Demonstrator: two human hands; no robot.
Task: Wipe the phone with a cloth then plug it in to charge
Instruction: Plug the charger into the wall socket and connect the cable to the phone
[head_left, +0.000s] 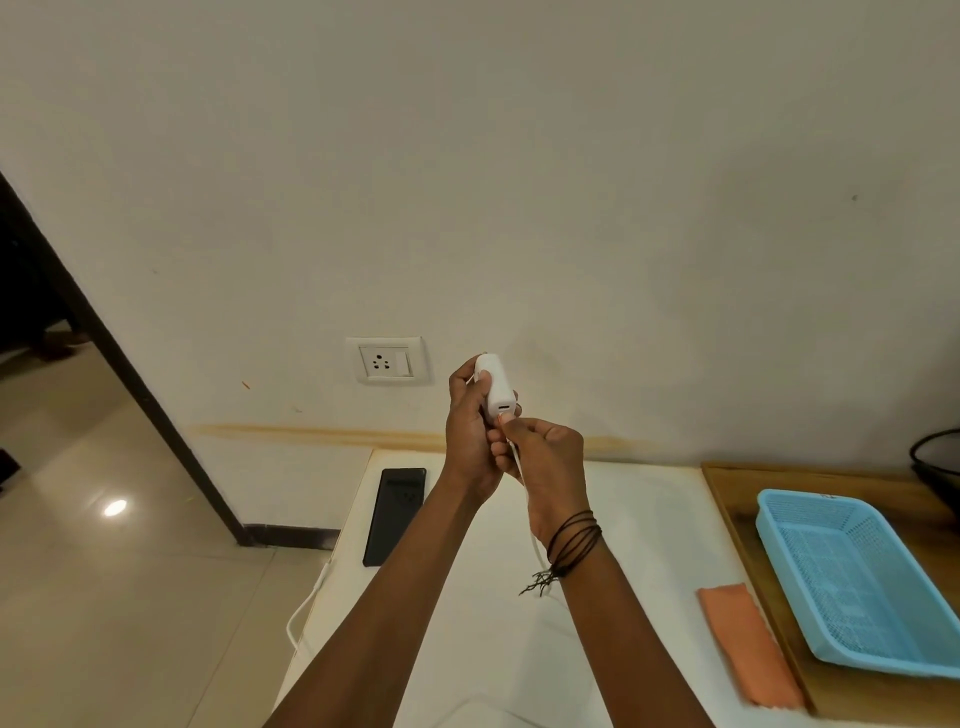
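Both hands are up in front of the off-white wall. The left hand (467, 431) is wrapped around one white rectangular charger adapter (496, 392), port end facing the camera. The right hand (545, 457) pinches the plug end of one thin white cable (532, 535) right at that port; can't tell if it's actually seated. The cable runs down past the right wrist, which has black cords around it. One black slab phone (395, 514) lies flat on the white surface (639, 519), near its left edge, below the one white wall socket (387, 360). One folded orange cloth (743, 644) sits at the surface's right side, just beside one light blue plastic mesh basket (857, 577) on a wooden board (737, 493).
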